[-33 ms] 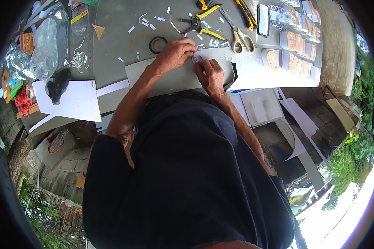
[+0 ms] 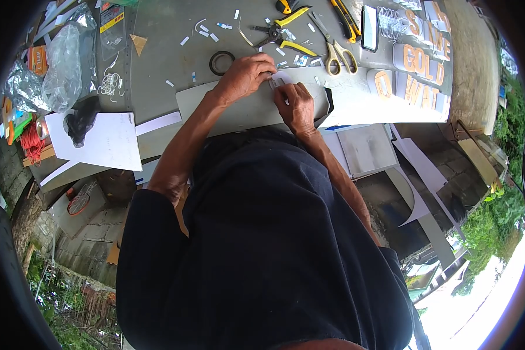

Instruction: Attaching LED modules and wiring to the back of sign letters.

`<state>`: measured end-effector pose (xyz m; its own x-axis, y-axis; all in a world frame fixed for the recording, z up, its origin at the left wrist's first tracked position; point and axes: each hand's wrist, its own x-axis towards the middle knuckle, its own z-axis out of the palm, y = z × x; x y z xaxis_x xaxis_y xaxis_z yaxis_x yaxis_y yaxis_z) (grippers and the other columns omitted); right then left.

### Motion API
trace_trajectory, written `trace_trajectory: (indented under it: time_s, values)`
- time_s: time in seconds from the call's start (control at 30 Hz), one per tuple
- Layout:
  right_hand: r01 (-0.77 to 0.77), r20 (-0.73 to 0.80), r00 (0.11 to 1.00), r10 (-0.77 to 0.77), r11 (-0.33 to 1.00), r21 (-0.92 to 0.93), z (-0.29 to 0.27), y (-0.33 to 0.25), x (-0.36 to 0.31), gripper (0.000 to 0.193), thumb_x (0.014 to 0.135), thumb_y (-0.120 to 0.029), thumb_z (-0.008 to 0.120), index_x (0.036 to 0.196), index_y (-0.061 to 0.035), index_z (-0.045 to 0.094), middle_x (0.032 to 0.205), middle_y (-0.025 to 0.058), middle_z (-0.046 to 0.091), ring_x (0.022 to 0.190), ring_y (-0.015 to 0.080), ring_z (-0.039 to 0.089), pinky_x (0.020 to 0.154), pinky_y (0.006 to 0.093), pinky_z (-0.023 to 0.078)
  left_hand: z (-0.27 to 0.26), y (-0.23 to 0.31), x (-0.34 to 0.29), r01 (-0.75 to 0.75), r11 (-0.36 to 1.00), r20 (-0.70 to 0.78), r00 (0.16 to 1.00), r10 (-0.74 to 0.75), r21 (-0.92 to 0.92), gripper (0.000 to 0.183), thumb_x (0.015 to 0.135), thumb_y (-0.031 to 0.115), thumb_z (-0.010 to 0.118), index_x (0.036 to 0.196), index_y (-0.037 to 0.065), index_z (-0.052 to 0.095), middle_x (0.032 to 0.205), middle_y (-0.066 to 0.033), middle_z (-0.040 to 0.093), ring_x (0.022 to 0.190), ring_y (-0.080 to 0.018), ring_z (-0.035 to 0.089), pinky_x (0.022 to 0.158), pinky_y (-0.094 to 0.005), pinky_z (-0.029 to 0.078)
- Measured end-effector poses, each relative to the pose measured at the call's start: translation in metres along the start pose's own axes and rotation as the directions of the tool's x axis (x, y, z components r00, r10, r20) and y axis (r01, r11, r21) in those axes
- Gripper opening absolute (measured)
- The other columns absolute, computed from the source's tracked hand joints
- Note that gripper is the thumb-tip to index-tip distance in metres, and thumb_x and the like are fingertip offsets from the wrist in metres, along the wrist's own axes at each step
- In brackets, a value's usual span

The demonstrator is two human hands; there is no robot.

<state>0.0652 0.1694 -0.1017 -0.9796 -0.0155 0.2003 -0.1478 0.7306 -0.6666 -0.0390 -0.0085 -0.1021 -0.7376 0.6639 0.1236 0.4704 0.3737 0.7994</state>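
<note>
In the head view, the 2 bare hands meet over a long pale sheet [image 2: 350, 93] that lies along the near edge of the grey table [image 2: 157, 41]. A small white piece [image 2: 280, 76] is between them, near the sheet's far edge. The right hand [image 2: 297, 106] has its thumb and bent fingers closed on the near end of this piece. The left hand [image 2: 246, 76] curls at the piece's far left side, its fingers drawn together; the fingertips are partly hidden, so I cannot tell whether they pinch it too.

Just beyond the left hand lies a black ring [image 2: 212, 63]. Farther out are a plier-like tool with 2 yellow handles [image 2: 290, 45], scissors [image 2: 331, 46] and a yellow-and-black cutter [image 2: 347, 23], with small white-and-blue strips [image 2: 301, 60] scattered among them. To the right, letter-shaped pieces [image 2: 420, 70] with tan faces stand in rows. At the left, crumpled black plastic [image 2: 80, 125] rests on a white sheet [image 2: 114, 143], near clear plastic wrapping [image 2: 64, 73].
</note>
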Motion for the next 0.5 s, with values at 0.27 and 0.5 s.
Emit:
trace_trajectory:
  time_s: [0.27,0.5]
  values:
    - [-0.019,0.012,1.000,0.018,1.000,0.026,0.0008,-0.0013,0.0003,0.012,0.080,-0.003,0.073,0.085,-0.0061,0.062,0.074,0.0116,0.063,0.070,0.0320,0.061,0.062,0.0454,0.051,0.0010,-0.0023,0.0000,-0.007,1.000,-0.005,1.000,0.007,-0.024,0.018,0.085,0.005,0.072,0.103,0.005,0.073,0.110,-0.0047,0.069,0.095,-0.0276,0.069,0.085,-0.0372,0.057]
    - [-0.009,0.012,1.000,0.009,1.000,0.013,0.0014,-0.0007,0.0011,0.012,0.080,-0.003,0.073,0.084,-0.0058,0.062,0.073,0.0112,0.063,0.069,0.0316,0.061,0.061,0.0450,0.051,0.0003,0.0013,0.0007,-0.004,1.000,-0.022,1.000,0.004,-0.017,0.018,0.085,0.009,0.075,0.102,0.006,0.073,0.109,-0.0048,0.069,0.094,-0.0283,0.069,0.083,-0.0378,0.056]
